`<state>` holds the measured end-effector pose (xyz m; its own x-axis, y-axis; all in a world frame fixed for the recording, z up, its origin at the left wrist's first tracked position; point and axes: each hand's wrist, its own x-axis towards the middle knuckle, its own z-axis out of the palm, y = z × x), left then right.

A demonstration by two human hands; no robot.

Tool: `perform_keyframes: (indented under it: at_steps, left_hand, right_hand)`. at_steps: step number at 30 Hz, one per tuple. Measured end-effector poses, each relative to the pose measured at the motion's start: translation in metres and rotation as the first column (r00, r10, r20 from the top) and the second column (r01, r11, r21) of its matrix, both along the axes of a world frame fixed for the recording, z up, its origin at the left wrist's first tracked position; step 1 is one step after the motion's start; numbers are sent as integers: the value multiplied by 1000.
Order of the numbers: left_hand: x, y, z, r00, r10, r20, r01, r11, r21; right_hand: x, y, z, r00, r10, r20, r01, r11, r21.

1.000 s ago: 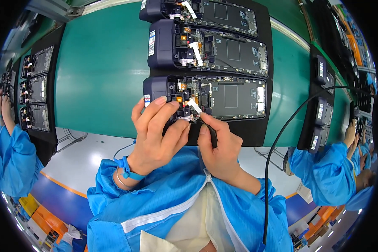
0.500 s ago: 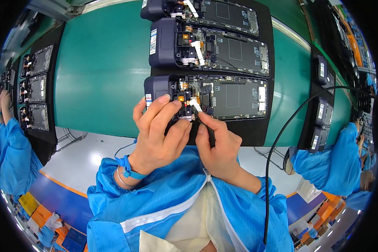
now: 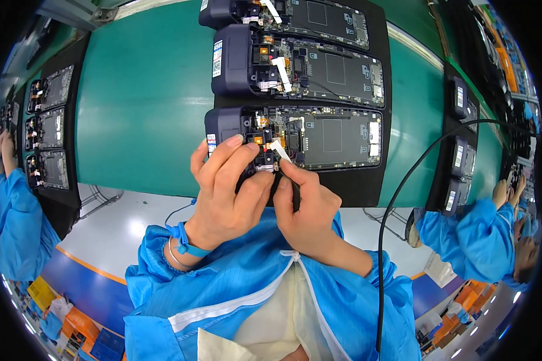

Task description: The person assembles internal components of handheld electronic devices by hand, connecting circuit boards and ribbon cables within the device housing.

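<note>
An opened handheld electronic device (image 3: 334, 135), with a dark bulky housing at its left end and a bare circuit board, lies closest to me. My left hand (image 3: 229, 186) is curled over the near left corner of it, fingertips on the housing and on the small parts beside the board. In my right hand (image 3: 307, 204) a thin black tool (image 3: 296, 194) is pinched between thumb and index finger; its tip is hidden at the device's near edge. That index fingertip meets the lower end of a white strip (image 3: 279, 150) on the board.
Beyond it, a second opened device (image 3: 337, 69) and a third (image 3: 325, 21) lie on the same black mat (image 3: 382, 180), over a green work surface (image 3: 144, 114). More devices sit on mats to both sides, with co-workers in blue sleeves. A black cable (image 3: 384, 253) arcs along my right.
My right hand has shifted slightly left, its thumb closer to my left hand's fingers. My left hand keeps its place. At the far right, a co-worker's hands have come into clearer view.
</note>
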<state>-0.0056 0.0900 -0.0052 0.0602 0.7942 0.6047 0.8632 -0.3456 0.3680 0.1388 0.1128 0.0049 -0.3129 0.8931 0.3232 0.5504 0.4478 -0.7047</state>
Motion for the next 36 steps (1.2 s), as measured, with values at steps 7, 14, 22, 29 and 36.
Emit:
perform_keyframes:
  at_steps: [7, 14, 22, 29, 36]
  left_hand:
    - [-17, 4, 21, 960, 71, 271, -13, 978, -209]
    - [-22, -3, 38, 908, 11, 418, 135, 938, -318]
    - [-31, 98, 57, 981, -102, -167, 94, 994, -53]
    - [-26, 108, 35, 932, -204, -298, 196, 979, -59]
    - [-31, 103, 34, 892, -263, -368, 279, 960, -11]
  right_hand:
    - [38, 16, 24, 882, -295, -368, 214, 945, -247]
    - [80, 20, 25, 881, -320, -350, 175, 905, -387]
    - [65, 51, 45, 901, -257, -348, 157, 944, -290]
    - [46, 70, 40, 916, -207, -342, 63, 919, -389]
    - [26, 88, 30, 956, -187, -224, 85, 913, -400]
